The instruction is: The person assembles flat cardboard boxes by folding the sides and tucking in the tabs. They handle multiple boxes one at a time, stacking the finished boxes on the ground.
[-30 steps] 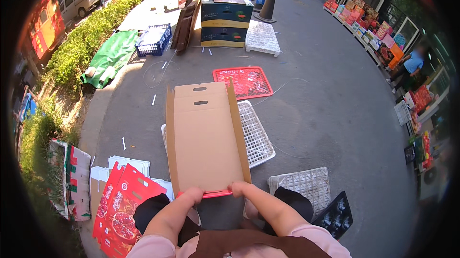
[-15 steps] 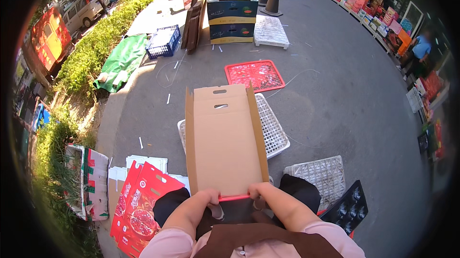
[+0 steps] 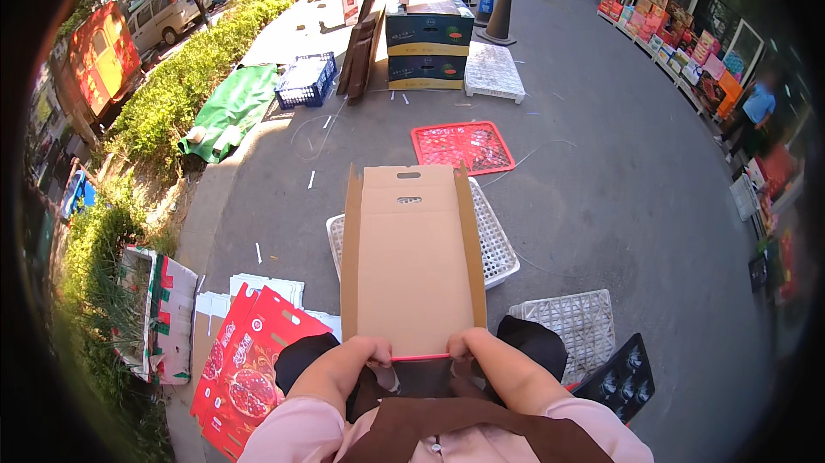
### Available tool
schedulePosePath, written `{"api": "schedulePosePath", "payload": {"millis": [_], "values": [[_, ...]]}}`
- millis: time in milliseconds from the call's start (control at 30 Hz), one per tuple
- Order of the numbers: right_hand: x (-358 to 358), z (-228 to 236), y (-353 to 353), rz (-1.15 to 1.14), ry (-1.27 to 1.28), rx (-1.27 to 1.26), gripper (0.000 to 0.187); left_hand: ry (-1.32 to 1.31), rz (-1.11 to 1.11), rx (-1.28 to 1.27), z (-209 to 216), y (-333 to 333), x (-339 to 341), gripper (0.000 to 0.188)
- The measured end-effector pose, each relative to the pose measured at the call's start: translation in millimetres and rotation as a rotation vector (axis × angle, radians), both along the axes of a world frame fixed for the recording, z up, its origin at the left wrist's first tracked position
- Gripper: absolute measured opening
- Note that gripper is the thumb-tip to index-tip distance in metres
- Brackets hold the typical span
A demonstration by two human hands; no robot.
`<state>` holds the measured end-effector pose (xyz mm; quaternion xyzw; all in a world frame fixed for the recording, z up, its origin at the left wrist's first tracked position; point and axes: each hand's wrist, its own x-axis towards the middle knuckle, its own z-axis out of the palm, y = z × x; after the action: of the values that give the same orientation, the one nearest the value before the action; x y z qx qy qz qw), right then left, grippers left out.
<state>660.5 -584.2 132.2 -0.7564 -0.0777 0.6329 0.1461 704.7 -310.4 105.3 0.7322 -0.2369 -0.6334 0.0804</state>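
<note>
A long unfolded cardboard box (image 3: 416,274), plain brown inside, stretches away from me with its two side flaps raised. At its far end are two hand-hole slots. My left hand (image 3: 375,349) is closed on the left part of its near edge, where a red strip shows. The right part of that edge is gripped by my right hand (image 3: 462,345), also closed. The cardboard lies over a white plastic crate (image 3: 494,235), which shows on both sides of it. Left of my knee lie flat red printed cartons (image 3: 258,368) with pomegranate pictures.
Ahead is a red plastic tray (image 3: 464,147), and behind it stacked dark fruit boxes (image 3: 427,50). A white lattice crate (image 3: 567,330) and a black sheet (image 3: 620,381) lie to my right. Far left are a blue crate (image 3: 306,81) and green cloth (image 3: 230,112). A person (image 3: 756,106) stands far right.
The view has shifted slightly, so the scene sits a little lower and further right. Both hands keep their hold on the cardboard's near edge.
</note>
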Motion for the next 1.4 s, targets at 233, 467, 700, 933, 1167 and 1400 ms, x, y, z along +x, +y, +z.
{"api": "schedulePosePath", "payload": {"millis": [233,467,700,933,1167,1400], "values": [[-6.4,-38.1,-5.8,0.059,0.039,0.021,0.056,0.038,-0.067,-0.019,-4.7,-3.3,0.3,0.01],[-10.2,-2.1,-2.7,-0.009,0.09,0.056,0.043,0.141,-0.018,-0.015,-11.8,-0.2,0.4,0.005],[-9.3,14.6,6.4,-0.039,0.129,0.01,0.038,0.125,-0.012,-0.013,9.7,-3.7,-0.7,0.013],[-28.9,-31.9,-9.5,-0.019,-0.034,0.032,0.042,-0.103,-0.153,-0.069,7.7,-32.7,-11.1,0.031],[-37.9,2.6,22.1,0.087,-0.275,-0.073,0.048,-0.329,-0.151,-0.308,-13.8,-58.2,-37.8,0.043],[-51.2,12.2,28.1,-0.095,-0.683,-0.001,0.038,-0.534,-0.091,-0.358,37.4,-75.2,-35.6,0.028]]}}
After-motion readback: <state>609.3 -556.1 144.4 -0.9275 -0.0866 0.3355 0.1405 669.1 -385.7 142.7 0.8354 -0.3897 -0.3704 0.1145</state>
